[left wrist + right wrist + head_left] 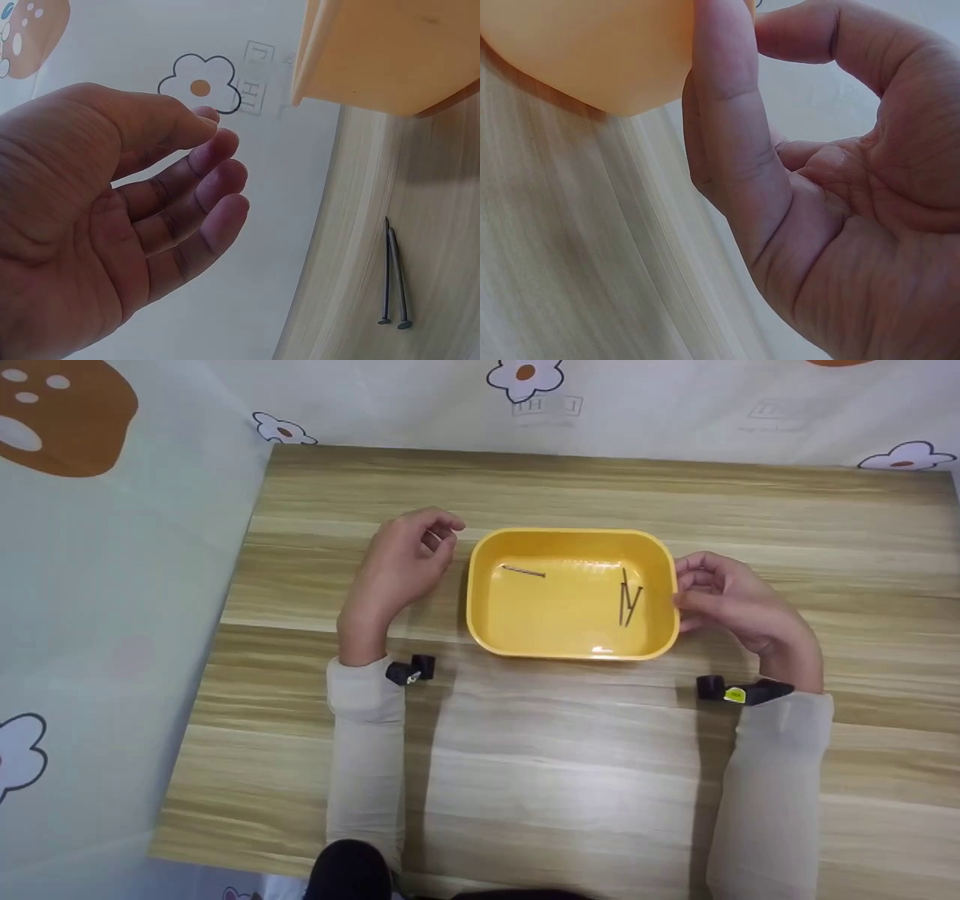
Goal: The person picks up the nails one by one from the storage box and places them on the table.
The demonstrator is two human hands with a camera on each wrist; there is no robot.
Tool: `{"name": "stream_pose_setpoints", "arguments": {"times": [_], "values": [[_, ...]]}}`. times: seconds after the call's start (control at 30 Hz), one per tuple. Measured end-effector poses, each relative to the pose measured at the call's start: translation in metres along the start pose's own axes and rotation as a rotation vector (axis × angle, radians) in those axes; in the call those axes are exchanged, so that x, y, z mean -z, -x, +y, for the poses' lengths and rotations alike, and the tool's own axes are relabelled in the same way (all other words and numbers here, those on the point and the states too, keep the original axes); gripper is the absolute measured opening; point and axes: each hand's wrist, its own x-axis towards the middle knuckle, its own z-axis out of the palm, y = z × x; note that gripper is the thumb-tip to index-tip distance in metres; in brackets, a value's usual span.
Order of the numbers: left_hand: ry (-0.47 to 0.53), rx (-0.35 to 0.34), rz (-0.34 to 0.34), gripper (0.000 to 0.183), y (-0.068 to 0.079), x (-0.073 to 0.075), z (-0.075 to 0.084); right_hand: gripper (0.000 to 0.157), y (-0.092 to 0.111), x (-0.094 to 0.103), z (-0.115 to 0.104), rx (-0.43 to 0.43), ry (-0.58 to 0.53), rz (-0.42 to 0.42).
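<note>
A yellow plastic box (555,649), rectangular with rounded corners, stands on the wooden table. On its floor one nail (523,571) lies at the left, and three nails (630,598) cluster near the right wall. My right hand (739,596) holds the box's right rim, thumb at the edge and fingers against the outer wall (592,45). Left of the box, my left hand (409,559) hovers apart from it, fingers loosely bent with nothing in them. Two more nails (395,274) lie on the table in the left wrist view; the head view does not show them.
The wooden table (555,787) meets a pale printed sheet (405,405) at its back and left sides. Black wrist cameras (411,669) sit on both sleeves. A dark rounded shape (349,870) shows at the front edge.
</note>
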Motion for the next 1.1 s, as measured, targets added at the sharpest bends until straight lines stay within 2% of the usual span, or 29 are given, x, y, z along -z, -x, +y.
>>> {"name": "stream_pose_setpoints", "arguments": {"times": [0.37, 0.6, 0.83, 1.1], "values": [[0.010, -0.065, 0.008, 0.022, 0.000, -0.003, 0.010, 0.032, 0.000, 0.001, 0.000, 0.008, 0.010, 0.000], [0.012, -0.080, 0.020, 0.023, 0.000, -0.007, 0.014, 0.031, 0.000, 0.000, 0.000, 0.011, 0.034, -0.007], [-0.015, -0.101, 0.002, 0.023, 0.000, -0.014, 0.019, 0.032, 0.000, -0.002, 0.000, 0.007, -0.013, 0.009], [-0.038, -0.108, -0.033, 0.023, -0.003, -0.022, 0.025, 0.032, 0.000, -0.001, 0.001, -0.002, 0.005, 0.015]]}}
